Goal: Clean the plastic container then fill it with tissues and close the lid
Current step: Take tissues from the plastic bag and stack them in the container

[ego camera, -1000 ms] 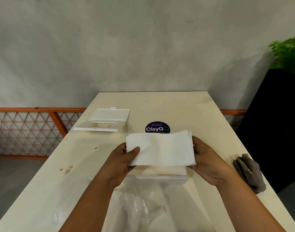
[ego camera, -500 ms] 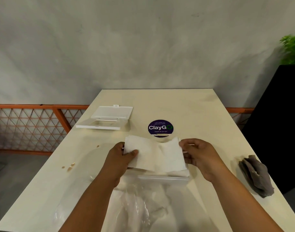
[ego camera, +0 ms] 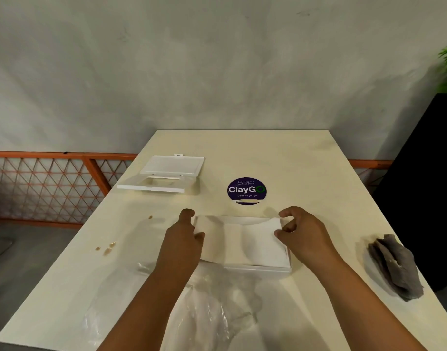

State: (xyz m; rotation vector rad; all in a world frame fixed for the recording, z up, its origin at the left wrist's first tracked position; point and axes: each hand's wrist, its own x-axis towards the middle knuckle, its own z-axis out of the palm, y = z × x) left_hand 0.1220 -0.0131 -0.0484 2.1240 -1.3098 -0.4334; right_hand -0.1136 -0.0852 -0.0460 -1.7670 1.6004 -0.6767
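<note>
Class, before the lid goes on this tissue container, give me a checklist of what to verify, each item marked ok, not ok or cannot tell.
1. Tissues sit inside the plastic container: ok.
2. Tissues lie flat: not ok, middle creased.
3. Lid within reach, far left: ok.
4. Left hand free: not ok, touching tissues.
5. Right hand free: cannot tell.
6. Container wiped clean: cannot tell.

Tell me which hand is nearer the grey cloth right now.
Right. The right hand is at the right end of the tissues in the container, with bare table between it and the grey cloth. The left hand is at the stack's far end.
</note>
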